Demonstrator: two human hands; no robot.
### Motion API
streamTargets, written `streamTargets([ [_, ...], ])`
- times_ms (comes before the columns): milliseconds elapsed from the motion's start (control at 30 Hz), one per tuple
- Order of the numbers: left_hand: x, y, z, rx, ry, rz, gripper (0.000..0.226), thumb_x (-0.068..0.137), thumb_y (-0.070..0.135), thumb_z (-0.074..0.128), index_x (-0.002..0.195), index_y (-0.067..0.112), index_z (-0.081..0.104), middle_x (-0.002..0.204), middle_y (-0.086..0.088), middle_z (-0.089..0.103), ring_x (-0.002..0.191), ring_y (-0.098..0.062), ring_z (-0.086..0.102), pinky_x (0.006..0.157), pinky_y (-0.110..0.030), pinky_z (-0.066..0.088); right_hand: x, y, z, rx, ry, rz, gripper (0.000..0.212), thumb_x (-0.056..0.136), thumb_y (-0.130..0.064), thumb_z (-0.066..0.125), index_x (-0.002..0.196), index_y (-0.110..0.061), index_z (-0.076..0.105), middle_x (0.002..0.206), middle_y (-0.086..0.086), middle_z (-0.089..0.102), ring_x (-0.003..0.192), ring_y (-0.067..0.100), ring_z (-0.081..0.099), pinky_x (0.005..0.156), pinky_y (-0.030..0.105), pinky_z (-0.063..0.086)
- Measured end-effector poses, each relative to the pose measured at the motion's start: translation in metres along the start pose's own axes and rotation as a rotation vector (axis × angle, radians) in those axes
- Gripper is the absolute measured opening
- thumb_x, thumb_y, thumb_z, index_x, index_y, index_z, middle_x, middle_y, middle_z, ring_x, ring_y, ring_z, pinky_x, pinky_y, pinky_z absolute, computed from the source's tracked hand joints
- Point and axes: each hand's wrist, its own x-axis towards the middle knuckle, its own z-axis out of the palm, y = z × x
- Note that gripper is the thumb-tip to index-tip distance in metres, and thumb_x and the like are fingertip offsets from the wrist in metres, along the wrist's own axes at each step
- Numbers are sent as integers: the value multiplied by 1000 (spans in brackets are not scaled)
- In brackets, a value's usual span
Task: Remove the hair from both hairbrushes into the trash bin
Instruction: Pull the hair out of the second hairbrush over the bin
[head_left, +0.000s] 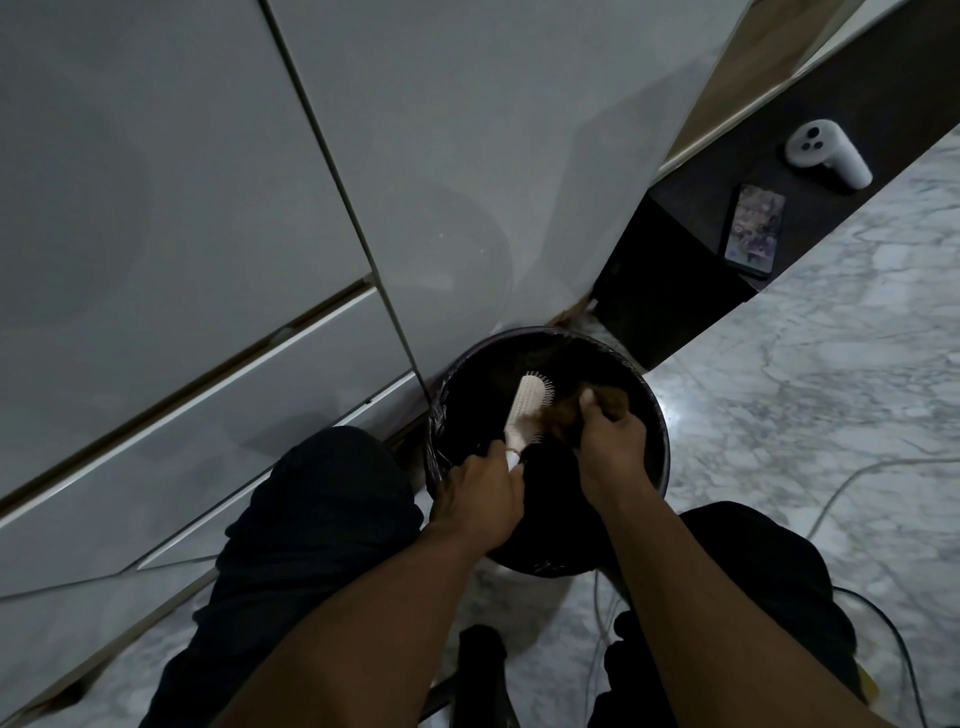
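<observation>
White hairbrush (527, 410) over the trash bin (657, 467), handle in left-hand (480, 496) grip; right-hand (610, 449) grip pinching hair (558, 415).

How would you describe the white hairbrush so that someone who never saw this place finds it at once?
Look at the round black trash bin on the marble floor, beside the white cabinet. The white hairbrush is held over its opening, its handle in the left hand. It is the only pale thing there, with brown hair at its bristles.
</observation>
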Motion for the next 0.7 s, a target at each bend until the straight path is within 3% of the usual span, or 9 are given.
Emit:
streamTargets([
  [67, 1, -1, 1, -7, 17, -16, 31, 101, 41, 42, 117, 14, 48, 107, -17, 66, 96, -39, 64, 77, -44, 49, 0, -2, -2, 40, -50, 24, 7, 97, -14, 63, 101, -12, 68, 107, 16, 73, 101, 35, 72, 92, 51, 59],
  [233, 0, 1, -1, 39, 10, -4, 29, 99, 34, 45, 121, 15, 46, 108, -16, 66, 98, -39, 65, 78, -44, 50, -11, 3, -2, -213, -331, -126, 44, 87, -15, 75, 126, -21, 54, 113, 3, 67, 95, 22, 71, 65, 32, 61],
  [300, -1, 2, -2, 53, -5, 3, 30, 99, 33, 46, 124, 16, 45, 109, -16, 66, 99, -38, 65, 80, -44, 51, -10, 13, -1, -331, -374, -180, 49, 82, -13, 81, 125, -24, 59, 113, -3, 68, 100, 16, 70, 69, 33, 63],
  [400, -3, 3, -4, 99, -19, 32, 33, 102, 37, 42, 126, 16, 45, 110, -15, 66, 100, -37, 65, 79, -43, 49, -5, 15, -2, -464, -305, -218, 42, 73, -16, 88, 109, -29, 69, 105, -3, 76, 100, 15, 73, 86, 44, 62],
  [533, -5, 3, -6, 125, -28, 70, 34, 103, 40, 41, 127, 16, 45, 111, -14, 66, 100, -37, 65, 80, -43, 50, -1, 10, -5, -574, -234, -261, 35, 79, -11, 84, 113, -14, 76, 101, 3, 78, 95, 15, 74, 94, 39, 59],
  [600, -5, 4, -6, 123, -29, 72, 35, 103, 40, 41, 127, 16, 45, 111, -14, 65, 101, -37, 64, 80, -43, 48, 2, 10, -5, -588, -197, -252, 30, 82, -20, 82, 111, -17, 77, 97, 4, 79, 92, 18, 75, 93, 39, 59],
  [700, -4, 4, -5, 112, -13, 63, 35, 102, 41, 42, 127, 16, 46, 111, -14, 66, 100, -38, 65, 79, -42, 48, 3, 6, -5, -500, -133, -181, 6, 89, -27, 74, 89, -20, 74, 74, 5, 74, 68, 21, 69, 76, 41, 61],
])
